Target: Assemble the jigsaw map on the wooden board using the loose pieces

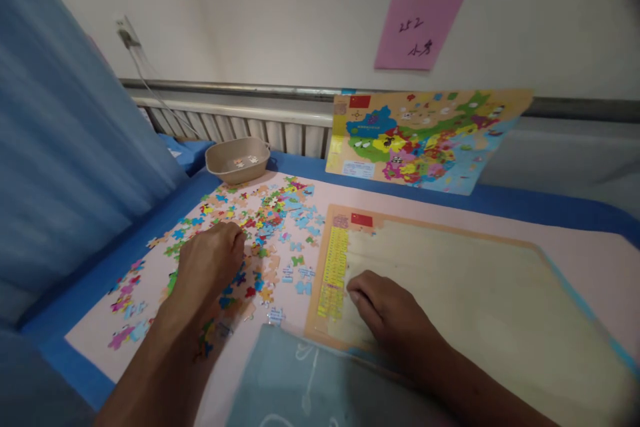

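Note:
My left hand [213, 253] is closed above the loose jigsaw pieces [273, 213] spread over a pale pink sheet. Its fingers curl away from view, so what they hold, if anything, is hidden. On the puzzle board [450, 280] rests my right hand [383, 303], its fingers curled together and nothing showing in them. Its fingertips are just right of the assembled yellow strip [334, 267] on the board's left side. A red flag section [361, 219] is in place near the board's upper left corner.
A beige basket [237, 157] holding a few pieces stands at the back left. Behind the board, a colourful map picture [420, 140] leans against the wall rail. A blue curtain [75, 113] hangs at left. Grey-blue patterned fabric [290, 380] covers the near edge.

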Demonstrator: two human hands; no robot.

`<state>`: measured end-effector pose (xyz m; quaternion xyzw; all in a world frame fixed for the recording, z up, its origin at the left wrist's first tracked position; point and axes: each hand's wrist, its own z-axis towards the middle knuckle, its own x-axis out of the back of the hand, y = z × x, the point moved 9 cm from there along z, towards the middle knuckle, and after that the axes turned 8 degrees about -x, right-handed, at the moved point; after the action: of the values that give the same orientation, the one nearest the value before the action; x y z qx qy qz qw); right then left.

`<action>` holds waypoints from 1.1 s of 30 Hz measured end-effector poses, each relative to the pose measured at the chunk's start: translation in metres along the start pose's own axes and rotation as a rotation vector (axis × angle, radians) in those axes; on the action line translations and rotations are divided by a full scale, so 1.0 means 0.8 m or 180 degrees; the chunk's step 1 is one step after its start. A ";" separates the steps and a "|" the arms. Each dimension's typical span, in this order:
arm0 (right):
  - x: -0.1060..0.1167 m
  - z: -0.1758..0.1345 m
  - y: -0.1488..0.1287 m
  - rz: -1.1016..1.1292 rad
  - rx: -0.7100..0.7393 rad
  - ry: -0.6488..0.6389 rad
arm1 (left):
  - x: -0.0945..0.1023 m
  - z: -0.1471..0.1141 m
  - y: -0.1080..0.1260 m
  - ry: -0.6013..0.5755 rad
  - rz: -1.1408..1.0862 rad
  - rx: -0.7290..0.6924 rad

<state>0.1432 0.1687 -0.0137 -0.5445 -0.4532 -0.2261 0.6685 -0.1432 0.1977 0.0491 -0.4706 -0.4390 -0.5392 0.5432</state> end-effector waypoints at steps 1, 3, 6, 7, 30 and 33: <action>0.001 0.000 -0.001 -0.0020 0.0004 0.0010 | 0.001 -0.001 0.005 0.0077 -0.0054 -0.0072; 0.002 0.000 -0.001 -0.0014 0.0014 0.0012 | 0.008 -0.003 0.008 0.0353 -0.0174 -0.0131; 0.001 -0.001 0.000 0.0034 0.0049 -0.0002 | 0.034 -0.011 -0.006 0.1110 -0.0405 0.0056; 0.001 -0.001 0.001 0.0041 0.0058 -0.0013 | 0.042 -0.014 -0.014 0.1350 -0.0523 0.0164; 0.001 0.013 0.022 0.0534 -0.0183 0.0035 | 0.051 -0.026 -0.112 0.2102 -0.1967 0.1141; 0.005 0.014 0.023 0.0526 -0.0170 0.0155 | 0.073 -0.062 -0.142 0.3377 -0.3365 0.1304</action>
<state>0.1560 0.1856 -0.0197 -0.5921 -0.3842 -0.1953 0.6810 -0.2563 0.1413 0.1026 0.2322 -0.3773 -0.7880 0.4275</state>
